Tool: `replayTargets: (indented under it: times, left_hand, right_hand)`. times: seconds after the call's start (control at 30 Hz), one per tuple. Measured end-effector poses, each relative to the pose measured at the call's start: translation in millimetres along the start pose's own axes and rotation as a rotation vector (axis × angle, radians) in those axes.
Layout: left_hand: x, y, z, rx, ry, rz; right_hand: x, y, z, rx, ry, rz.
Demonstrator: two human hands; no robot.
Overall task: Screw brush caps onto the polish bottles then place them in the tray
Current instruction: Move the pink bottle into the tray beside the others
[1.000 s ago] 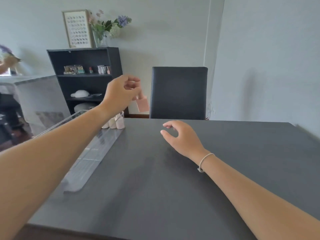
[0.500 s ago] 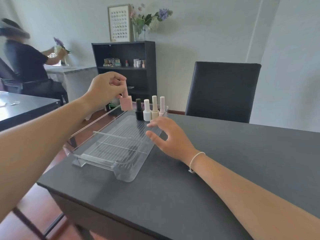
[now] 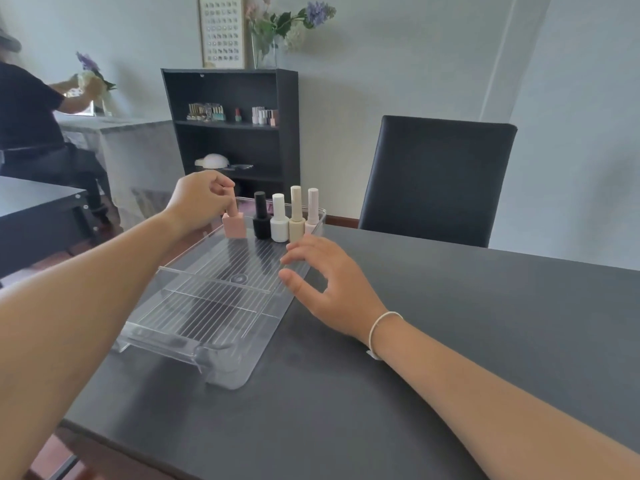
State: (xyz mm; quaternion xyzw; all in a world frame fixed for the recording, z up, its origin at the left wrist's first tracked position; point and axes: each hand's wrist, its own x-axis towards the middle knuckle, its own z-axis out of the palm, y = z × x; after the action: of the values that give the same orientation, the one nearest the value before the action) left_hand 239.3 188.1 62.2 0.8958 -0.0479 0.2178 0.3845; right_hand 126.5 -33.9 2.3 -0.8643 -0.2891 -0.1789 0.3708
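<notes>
A clear ribbed tray (image 3: 207, 327) lies on the dark table. At its far end stand a black bottle (image 3: 261, 216), a white bottle (image 3: 279, 219), a beige bottle (image 3: 296, 215) and a pale pink bottle (image 3: 312, 211), all capped. My left hand (image 3: 199, 199) pinches the cap of a square pink bottle (image 3: 234, 225), whose base sits at the tray floor left of the black one. My right hand (image 3: 329, 285) hovers with fingers spread at the tray's right wall, holding nothing.
A dark chair (image 3: 436, 178) stands behind the table (image 3: 450, 341). A black shelf (image 3: 235, 129) with small bottles stands at the wall. Another person (image 3: 31, 123) is busy at a counter far left. A second table (image 3: 34, 202) is at left.
My left hand has lowered the pink bottle from mid-air down into the tray beside the black bottle. The view has swung left and down. My right hand moved to the tray's right wall.
</notes>
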Motion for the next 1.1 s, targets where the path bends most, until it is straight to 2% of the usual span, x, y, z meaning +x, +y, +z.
replayTargets:
  times: [1.1]
  left_hand:
    - [23.0, -5.3, 23.0, 0.012, -0.044, 0.013]
  right_hand:
    - [1.4, 1.6, 1.9, 0.029, -0.007, 0.046]
